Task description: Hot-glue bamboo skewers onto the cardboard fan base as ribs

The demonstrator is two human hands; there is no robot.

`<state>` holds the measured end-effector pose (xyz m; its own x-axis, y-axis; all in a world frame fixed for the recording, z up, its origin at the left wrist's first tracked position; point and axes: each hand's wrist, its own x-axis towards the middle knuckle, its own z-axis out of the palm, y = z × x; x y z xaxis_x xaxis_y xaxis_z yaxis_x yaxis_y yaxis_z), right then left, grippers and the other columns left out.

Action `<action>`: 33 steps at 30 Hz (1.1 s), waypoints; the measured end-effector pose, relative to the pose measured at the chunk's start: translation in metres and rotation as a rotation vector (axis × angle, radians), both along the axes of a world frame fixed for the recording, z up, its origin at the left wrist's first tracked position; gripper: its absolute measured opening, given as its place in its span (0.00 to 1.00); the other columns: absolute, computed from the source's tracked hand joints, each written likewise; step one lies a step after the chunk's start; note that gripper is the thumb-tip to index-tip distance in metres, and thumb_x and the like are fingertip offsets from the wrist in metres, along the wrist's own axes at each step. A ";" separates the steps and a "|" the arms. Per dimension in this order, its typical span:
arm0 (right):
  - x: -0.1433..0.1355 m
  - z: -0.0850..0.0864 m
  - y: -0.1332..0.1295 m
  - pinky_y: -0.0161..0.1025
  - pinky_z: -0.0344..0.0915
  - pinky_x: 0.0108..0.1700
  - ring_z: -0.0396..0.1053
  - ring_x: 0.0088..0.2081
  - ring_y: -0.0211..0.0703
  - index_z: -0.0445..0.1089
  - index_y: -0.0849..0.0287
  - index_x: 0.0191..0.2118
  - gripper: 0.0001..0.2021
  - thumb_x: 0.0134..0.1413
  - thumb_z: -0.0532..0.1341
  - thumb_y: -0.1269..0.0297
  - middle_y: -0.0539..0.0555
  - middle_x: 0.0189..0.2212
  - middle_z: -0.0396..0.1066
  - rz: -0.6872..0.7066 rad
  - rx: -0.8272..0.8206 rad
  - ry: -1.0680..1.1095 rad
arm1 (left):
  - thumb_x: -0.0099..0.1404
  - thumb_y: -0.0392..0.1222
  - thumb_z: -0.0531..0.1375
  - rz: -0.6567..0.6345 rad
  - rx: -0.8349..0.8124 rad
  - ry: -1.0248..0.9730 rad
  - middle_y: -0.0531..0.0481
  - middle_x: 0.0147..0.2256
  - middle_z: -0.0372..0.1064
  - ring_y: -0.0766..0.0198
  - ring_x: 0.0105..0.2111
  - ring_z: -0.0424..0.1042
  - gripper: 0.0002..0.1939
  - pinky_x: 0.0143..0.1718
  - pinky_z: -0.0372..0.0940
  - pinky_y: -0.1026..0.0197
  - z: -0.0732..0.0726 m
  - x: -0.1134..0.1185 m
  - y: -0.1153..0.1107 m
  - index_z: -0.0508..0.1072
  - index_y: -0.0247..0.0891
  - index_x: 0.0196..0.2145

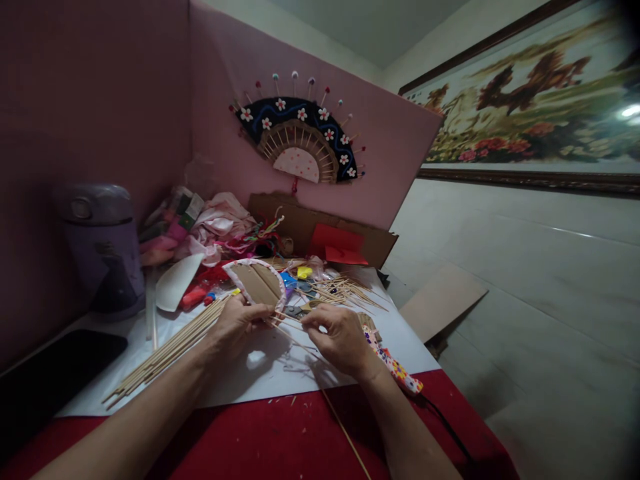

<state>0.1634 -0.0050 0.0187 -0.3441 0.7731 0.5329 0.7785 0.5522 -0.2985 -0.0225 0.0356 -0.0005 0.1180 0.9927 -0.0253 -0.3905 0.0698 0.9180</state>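
Note:
My left hand (240, 325) is closed on a half-round cardboard piece (257, 283) with a white spotted cloth edge, and thin sticks come out at its fingertips. Across from it, my right hand (337, 333) pinches a thin wooden stick (293, 322) whose other end meets the cardboard by my left fingers. A longer stick (340, 420) slants from between the hands down over the red cloth. Beside my left wrist lies a bundle of wooden sticks (165, 352). Small scissors-like tools (295, 311) lie behind the hands.
A purple bottle (103, 253) and black phone (65, 363) are at left. Behind are pink cloth (225, 220), red paper (340, 243) and scattered sticks (350, 293). A flower-patterned tool (400, 373) with a black cord lies right. A decorated fan (300, 133) hangs on the pink board.

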 end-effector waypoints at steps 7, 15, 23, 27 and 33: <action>0.015 0.009 0.005 0.35 0.60 0.34 0.68 0.31 0.40 0.75 0.57 0.30 0.12 0.57 0.57 0.61 0.53 0.27 0.73 -0.042 0.030 0.316 | 0.43 0.29 0.65 0.024 -0.007 -0.006 0.47 0.25 0.72 0.63 0.23 0.71 0.14 0.23 0.66 0.63 0.002 -0.005 0.004 0.69 0.33 0.30; 0.040 0.014 0.026 0.30 0.42 0.17 0.53 0.17 0.30 0.72 0.63 0.28 0.18 0.45 0.61 0.49 0.49 0.19 0.65 -0.160 -0.250 1.282 | 0.49 0.25 0.60 0.053 -0.071 -0.162 0.48 0.25 0.72 0.66 0.26 0.72 0.08 0.27 0.69 0.67 0.012 -0.015 0.008 0.68 0.34 0.24; 0.019 0.007 0.019 0.28 0.46 0.18 0.58 0.19 0.29 0.74 0.61 0.34 0.15 0.34 0.69 0.65 0.50 0.24 0.72 0.146 -0.657 1.146 | 0.54 0.21 0.56 0.085 -0.119 -0.249 0.48 0.28 0.73 0.68 0.28 0.73 0.10 0.30 0.71 0.67 0.015 -0.020 0.010 0.69 0.34 0.27; 0.016 0.005 0.019 0.28 0.48 0.18 0.63 0.20 0.31 0.74 0.61 0.34 0.14 0.36 0.69 0.63 0.52 0.25 0.74 0.227 -0.616 1.153 | 0.54 0.22 0.56 0.076 -0.128 -0.256 0.48 0.27 0.72 0.68 0.28 0.73 0.09 0.30 0.71 0.68 0.013 -0.019 0.010 0.69 0.33 0.27; 0.019 -0.001 0.024 0.27 0.49 0.18 0.63 0.20 0.31 0.74 0.61 0.34 0.13 0.38 0.70 0.62 0.53 0.25 0.75 0.232 -0.581 1.163 | 0.54 0.21 0.56 0.080 -0.146 -0.286 0.45 0.28 0.72 0.65 0.27 0.73 0.09 0.29 0.72 0.65 0.007 -0.019 0.014 0.69 0.31 0.28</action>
